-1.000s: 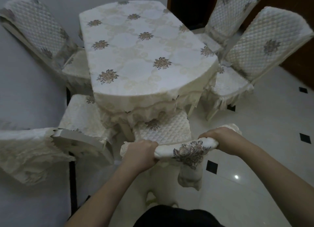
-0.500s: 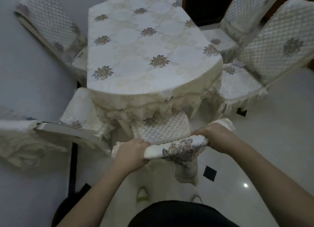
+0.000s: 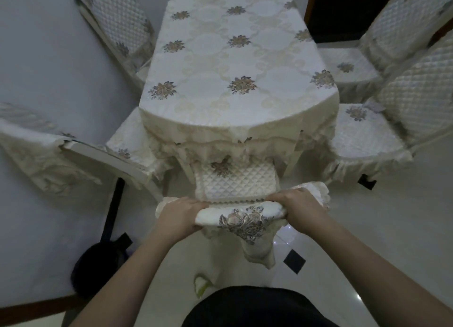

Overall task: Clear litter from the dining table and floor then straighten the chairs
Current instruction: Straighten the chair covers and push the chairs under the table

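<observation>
both hands [image 3: 180, 212] grip the chair [image 3: 241, 210] back (seat under table [image 3: 235, 93]).

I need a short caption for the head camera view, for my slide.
Both hands, left hand and right hand, grip the chair back at the dining table.

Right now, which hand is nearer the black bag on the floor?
Left. The left hand grips the chair back on the side of the black bag; the right hand grips the far end.
</observation>
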`<state>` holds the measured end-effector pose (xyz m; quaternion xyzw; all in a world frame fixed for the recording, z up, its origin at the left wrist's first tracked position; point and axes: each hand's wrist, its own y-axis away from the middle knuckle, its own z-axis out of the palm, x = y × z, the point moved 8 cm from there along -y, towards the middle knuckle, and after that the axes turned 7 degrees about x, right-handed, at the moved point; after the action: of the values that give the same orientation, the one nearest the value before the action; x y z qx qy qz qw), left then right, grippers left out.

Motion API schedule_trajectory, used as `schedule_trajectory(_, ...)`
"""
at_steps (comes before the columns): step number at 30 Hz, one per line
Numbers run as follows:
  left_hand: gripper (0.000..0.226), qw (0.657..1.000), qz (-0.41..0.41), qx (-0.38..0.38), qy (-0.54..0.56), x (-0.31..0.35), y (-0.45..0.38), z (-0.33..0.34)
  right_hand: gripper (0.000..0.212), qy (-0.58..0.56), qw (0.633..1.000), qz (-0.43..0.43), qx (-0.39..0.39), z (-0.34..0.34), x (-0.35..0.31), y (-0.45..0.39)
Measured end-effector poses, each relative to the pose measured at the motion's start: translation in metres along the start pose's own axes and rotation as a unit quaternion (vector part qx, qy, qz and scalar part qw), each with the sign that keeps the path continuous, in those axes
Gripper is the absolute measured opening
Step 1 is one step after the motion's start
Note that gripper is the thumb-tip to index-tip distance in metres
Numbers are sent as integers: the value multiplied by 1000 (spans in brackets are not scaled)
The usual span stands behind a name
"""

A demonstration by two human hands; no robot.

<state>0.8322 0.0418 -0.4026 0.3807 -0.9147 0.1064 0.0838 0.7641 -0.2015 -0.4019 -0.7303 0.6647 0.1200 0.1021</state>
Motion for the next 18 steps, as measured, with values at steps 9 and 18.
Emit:
schedule_trajectory(9, 26, 1000, -16, 1, 1, -17, -13, -2, 29, -3, 995, -15, 95, 1, 1, -12)
schedule_trajectory(18, 24, 999, -37, 16, -6, -21, -37, -2, 28, 20, 997, 1, 79, -3, 16, -38)
